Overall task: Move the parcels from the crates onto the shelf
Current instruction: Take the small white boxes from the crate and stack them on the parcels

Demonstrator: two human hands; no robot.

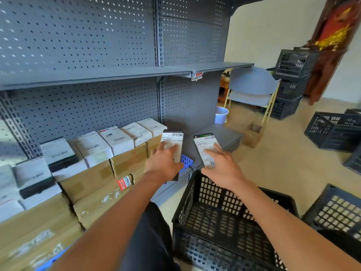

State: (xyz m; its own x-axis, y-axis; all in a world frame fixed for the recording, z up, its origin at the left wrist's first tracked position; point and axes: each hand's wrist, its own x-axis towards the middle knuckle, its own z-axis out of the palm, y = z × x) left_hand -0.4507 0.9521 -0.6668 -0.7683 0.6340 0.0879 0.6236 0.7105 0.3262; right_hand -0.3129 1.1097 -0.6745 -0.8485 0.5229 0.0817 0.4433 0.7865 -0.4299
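Observation:
My left hand [163, 162] grips a dark parcel with a white label [172, 139] next to the row of boxes on the grey bottom shelf [224, 137]. My right hand [221, 168] holds a second dark labelled parcel [205, 145] above the shelf's bare part. Under my right forearm sits a black plastic crate [230, 218]; I see no parcels inside it. A row of white parcels [117, 140] sits on top of brown cardboard boxes [91, 182] along the shelf to the left.
A small blue basket [186, 161] sits on the shelf between the two held parcels. More black crates [332, 132] stand on the floor at right and in a stack [291, 83] by a blue chair [252, 85]. A small open carton [253, 133] sits beside the shelf's end.

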